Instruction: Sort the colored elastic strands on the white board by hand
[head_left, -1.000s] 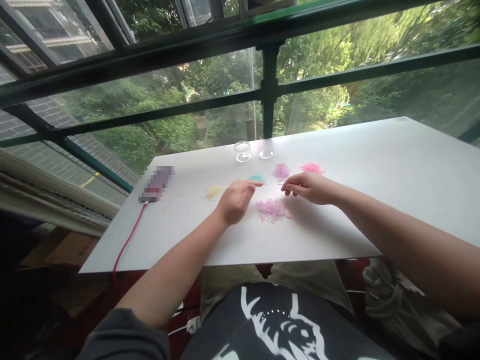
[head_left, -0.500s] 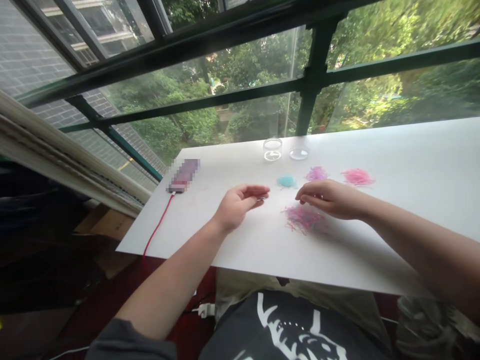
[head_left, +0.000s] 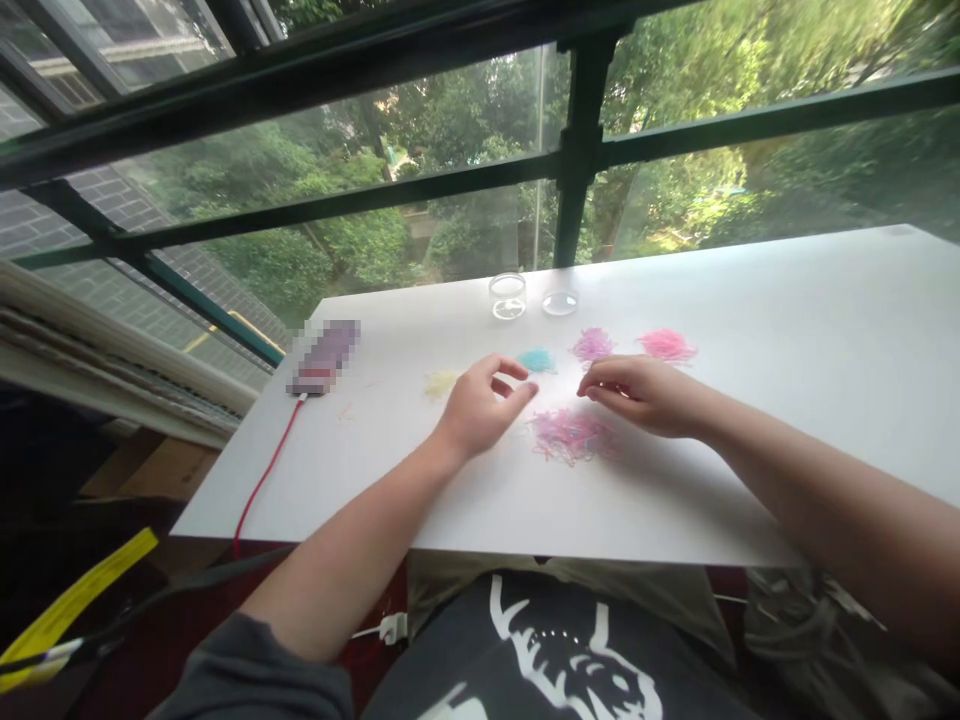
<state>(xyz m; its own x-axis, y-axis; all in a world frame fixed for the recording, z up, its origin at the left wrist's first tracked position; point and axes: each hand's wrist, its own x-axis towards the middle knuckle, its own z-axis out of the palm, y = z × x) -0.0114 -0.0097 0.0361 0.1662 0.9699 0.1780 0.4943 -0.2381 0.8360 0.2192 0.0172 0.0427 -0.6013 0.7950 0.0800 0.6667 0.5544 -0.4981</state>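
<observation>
A mixed pile of thin pink, purple and bluish strands (head_left: 570, 435) lies on the white table (head_left: 360, 480), below and between my hands. My left hand (head_left: 486, 402) hovers at its upper left, thumb and forefinger apart with nothing visible between them. Over the pile's upper right, my right hand (head_left: 630, 392) has its fingers pinched together; whatever is in them is too small to see. Sorted heaps lie beyond: a pale yellow heap (head_left: 439, 383) left of my left hand, a teal heap (head_left: 537, 360), a purple heap (head_left: 592, 344) and a pink heap (head_left: 667, 344).
A clear round container (head_left: 508, 297) and a clear round lid (head_left: 560, 303) stand near the table's back edge. At the left lies a blurred-out phone-like device (head_left: 325, 357) with a red cable (head_left: 266, 475) running over the front edge. Green window bars (head_left: 577, 150) rise behind the table.
My left thumb and forefinger have spread apart. The yellow heap has come into sight beside my left hand. My right hand stays pinched near the mixed pile. The whole view has shifted.
</observation>
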